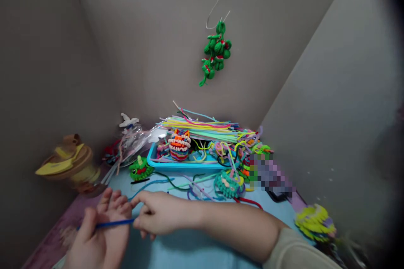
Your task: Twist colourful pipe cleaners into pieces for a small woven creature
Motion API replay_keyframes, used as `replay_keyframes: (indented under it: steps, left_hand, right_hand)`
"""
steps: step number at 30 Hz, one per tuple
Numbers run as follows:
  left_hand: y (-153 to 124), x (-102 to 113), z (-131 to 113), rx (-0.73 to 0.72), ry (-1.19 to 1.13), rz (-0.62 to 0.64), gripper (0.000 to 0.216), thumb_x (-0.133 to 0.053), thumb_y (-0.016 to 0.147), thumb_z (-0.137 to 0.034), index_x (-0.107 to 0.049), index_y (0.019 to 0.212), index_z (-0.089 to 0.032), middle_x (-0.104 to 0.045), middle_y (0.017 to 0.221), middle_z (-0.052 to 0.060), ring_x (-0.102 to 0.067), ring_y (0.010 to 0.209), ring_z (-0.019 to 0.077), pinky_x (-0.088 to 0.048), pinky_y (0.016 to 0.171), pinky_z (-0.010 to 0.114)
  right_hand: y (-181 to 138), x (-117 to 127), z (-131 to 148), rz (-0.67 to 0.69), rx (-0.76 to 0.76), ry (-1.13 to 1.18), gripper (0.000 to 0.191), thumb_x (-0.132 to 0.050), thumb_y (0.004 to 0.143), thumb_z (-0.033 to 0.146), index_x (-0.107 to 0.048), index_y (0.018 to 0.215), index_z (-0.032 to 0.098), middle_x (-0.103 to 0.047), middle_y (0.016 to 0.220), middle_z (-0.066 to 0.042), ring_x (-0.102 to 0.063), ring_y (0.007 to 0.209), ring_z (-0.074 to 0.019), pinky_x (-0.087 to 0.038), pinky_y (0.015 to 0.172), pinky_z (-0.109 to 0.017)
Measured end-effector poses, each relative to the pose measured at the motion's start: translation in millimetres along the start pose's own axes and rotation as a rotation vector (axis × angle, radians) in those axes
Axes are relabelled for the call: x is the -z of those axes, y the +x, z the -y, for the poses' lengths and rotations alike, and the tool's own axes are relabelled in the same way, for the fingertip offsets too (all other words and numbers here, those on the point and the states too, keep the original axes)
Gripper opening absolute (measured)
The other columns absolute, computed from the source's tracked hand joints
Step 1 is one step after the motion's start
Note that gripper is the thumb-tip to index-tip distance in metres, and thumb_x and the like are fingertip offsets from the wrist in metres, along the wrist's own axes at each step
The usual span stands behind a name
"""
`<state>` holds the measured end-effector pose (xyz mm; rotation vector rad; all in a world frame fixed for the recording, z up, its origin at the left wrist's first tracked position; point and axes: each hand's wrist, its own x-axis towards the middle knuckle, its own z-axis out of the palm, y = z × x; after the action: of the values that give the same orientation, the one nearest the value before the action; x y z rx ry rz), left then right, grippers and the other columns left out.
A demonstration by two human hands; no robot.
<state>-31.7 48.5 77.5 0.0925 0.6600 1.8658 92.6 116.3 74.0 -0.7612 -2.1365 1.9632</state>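
A blue pipe cleaner (115, 223) stretches across the palm of my left hand (105, 229). That hand is turned palm up, its thumb over one part of the pipe cleaner and its fingers loosely curled. My right hand (158, 214) reaches in from the right and pinches the other end, its index finger close to the left fingertips. Beyond my hands sits a green stuffed-looking figure (141, 169) with a horn and an eye. A teal ribbed piece (229, 183) lies farther right, near loose pipe cleaners (195, 185) on the light blue table cover (176, 248).
A blue tray (189, 165) holds a striped piece (179, 146) and tangled stems, with a bundle of pipe cleaners (205, 128) behind. Green ornaments (217, 50) hang above. A yellow-brown item (69, 164) stands left; a yellow ribbed piece (315, 222) lies right. Grey walls enclose the table.
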Motion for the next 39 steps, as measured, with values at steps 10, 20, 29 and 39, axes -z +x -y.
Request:
replay_keyframes:
  steps: [10,20,29,39]
  left_hand:
    - [6,10,8,-0.114,0.355,-0.139,0.035,-0.062,0.072,-0.034,-0.059,0.105,-0.026,-0.064,0.097,-0.001,-0.060,0.072,0.0160,-0.054,0.048,0.024]
    - [-2,-3,19,-0.174,0.319,-0.017,0.024,-0.074,0.058,-0.024,-0.058,0.073,-0.014,-0.057,0.066,-0.004,-0.053,0.055,0.0074,-0.044,0.050,0.017]
    - [3,8,26,-0.070,0.314,0.147,0.031,-0.078,0.054,-0.027,-0.057,0.073,-0.014,-0.053,0.065,-0.004,-0.049,0.055,0.0047,-0.037,0.048,0.014]
    - [14,10,7,-0.256,0.106,0.208,0.021,-0.072,0.064,-0.024,-0.059,0.079,-0.017,-0.055,0.068,-0.005,-0.048,0.054,0.0019,-0.039,0.054,0.014]
  right_hand:
    - [27,-10,9,-0.086,0.035,0.252,0.047,-0.049,0.075,0.011,-0.036,0.119,0.016,-0.048,0.055,0.009,-0.045,0.036,-0.0055,-0.038,0.035,-0.014]
    - [-9,-15,18,-0.363,0.001,0.098,0.037,-0.050,0.077,0.013,-0.041,0.112,0.020,-0.052,0.055,0.009,-0.042,0.034,-0.0045,-0.037,0.036,-0.014]
    - [-59,-18,-10,-0.600,-0.009,-0.088,0.015,-0.045,0.078,0.014,-0.054,0.089,0.016,-0.056,0.052,0.005,-0.048,0.043,-0.0076,-0.035,0.045,-0.017]
    - [-112,-27,-63,-0.915,0.007,-0.433,0.017,-0.048,0.075,0.025,-0.059,0.068,0.016,-0.059,0.059,0.000,-0.052,0.058,-0.0127,-0.036,0.055,-0.022]
